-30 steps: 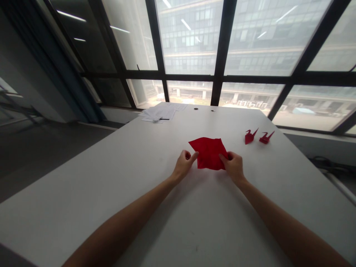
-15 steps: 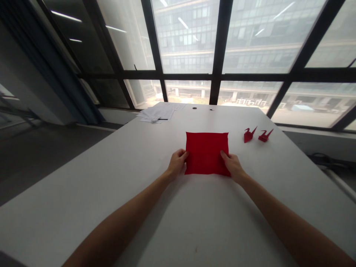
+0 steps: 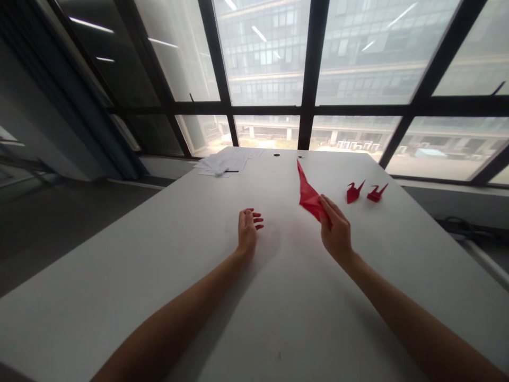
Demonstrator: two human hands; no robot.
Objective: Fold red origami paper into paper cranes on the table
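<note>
A sheet of red paper [image 3: 309, 195] is tilted up above the white table [image 3: 167, 249], seen at a steep angle with one corner pointing towards the window. My right hand [image 3: 336, 227] grips it by its near right edge, fingers over the paper. To the left, apart from the sheet, my left hand [image 3: 248, 228] holds nothing; its fingers are loosely curled and spread from one another. Two folded red paper cranes, a left one [image 3: 354, 192] and a right one [image 3: 376, 193], stand on the table beyond my right hand.
White paper sheets [image 3: 222, 161] lie in a loose pile at the table's far left. A dark round cable hole [image 3: 277, 155] and a small dark item [image 3: 301, 157] are near the far edge. Large windows [image 3: 262, 53] rise behind the table.
My left hand has let go of the red paper. The sheet, which faced me held in both hands, is now turned nearly edge-on in my right hand alone.
</note>
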